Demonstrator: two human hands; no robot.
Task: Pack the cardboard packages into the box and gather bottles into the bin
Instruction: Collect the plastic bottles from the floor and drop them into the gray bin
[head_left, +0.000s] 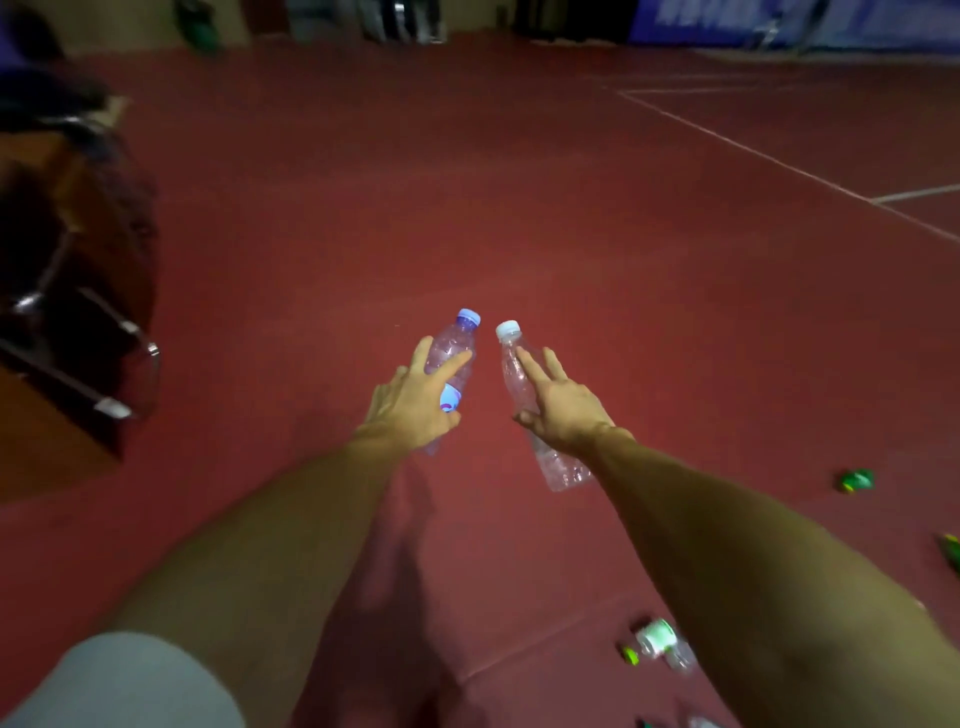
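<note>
My left hand (415, 402) holds a clear purple-tinted bottle (451, 345) with a pale blue cap and a blue label. The thumb is under the bottle and the fingers are spread loosely over it. My right hand (558, 402) holds a clear unlabelled bottle (511, 364) with a white cap, the fingers stretched along it and its base sticking out below the wrist. Both bottles point away from me, caps close together, above the red floor. No bin, box or cardboard package is in view.
More bottles lie on the red floor (571, 234) at the right: a clear one with a green label (662, 642) near my right elbow, and green ones (857, 479) further right. A dark chair with metal legs (78, 312) stands at the left. White court lines cross the far right.
</note>
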